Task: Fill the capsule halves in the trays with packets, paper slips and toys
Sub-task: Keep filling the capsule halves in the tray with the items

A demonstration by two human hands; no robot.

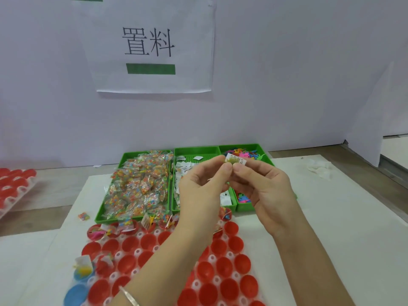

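White surface [331,217] carries capsule tray [212,258] w/ red halves [223,266], mostly empty. Green trays [194,149] behind hold packets [141,184], slips, toys [242,154]. Left grip [198,188] & right grip [265,184] both pinch one paper slip [235,160], raised over middle tray.

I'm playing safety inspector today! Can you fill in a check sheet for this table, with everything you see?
Surface: white sheet over a wooden table.
Job's things: red capsule halves in a clear tray, mostly empty, far row filled; green trays hold packets, slips and toys.
Clutter: stray packet on the sheet; crumpled white material far right.
Grippers: left hand and right hand together pinch one paper slip.
Cables: nothing seen.
Surroundings: white wall with a paper sign; second tray of red halves at left.
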